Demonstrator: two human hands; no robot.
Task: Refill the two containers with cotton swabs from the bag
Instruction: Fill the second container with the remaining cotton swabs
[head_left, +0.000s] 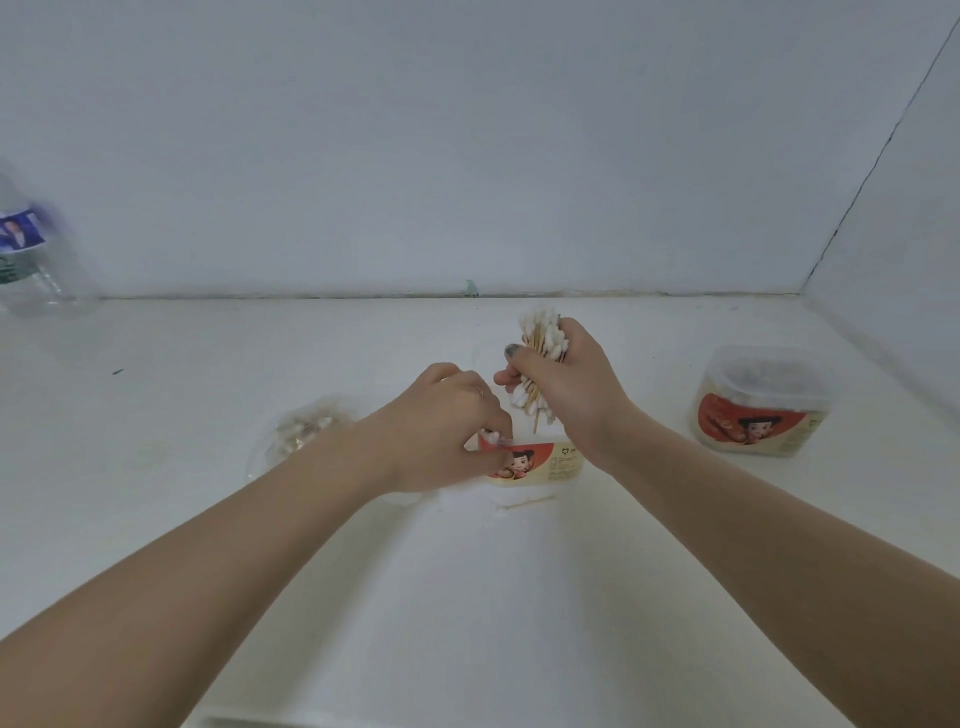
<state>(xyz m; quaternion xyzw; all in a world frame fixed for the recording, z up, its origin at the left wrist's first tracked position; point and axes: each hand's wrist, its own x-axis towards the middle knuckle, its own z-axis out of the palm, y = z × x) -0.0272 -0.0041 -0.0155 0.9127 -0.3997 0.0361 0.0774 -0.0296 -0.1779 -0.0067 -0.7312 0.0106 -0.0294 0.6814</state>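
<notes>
Head view: to load neatly, the swab bundle should go in upright. The right hand clamps it just above the open container. The left hand pinches swabs at the container's rim. The bag lies left of the container; a second container sits well right.

The light is soft and even, a little cool, and under my arms I see only faint shadows on the white table, with no strong glare. The picture is slightly soft everywhere. The water bottle at the left edge is smeared by blur, and the wall seam at the upper right leans from wide-angle distortion.
</notes>
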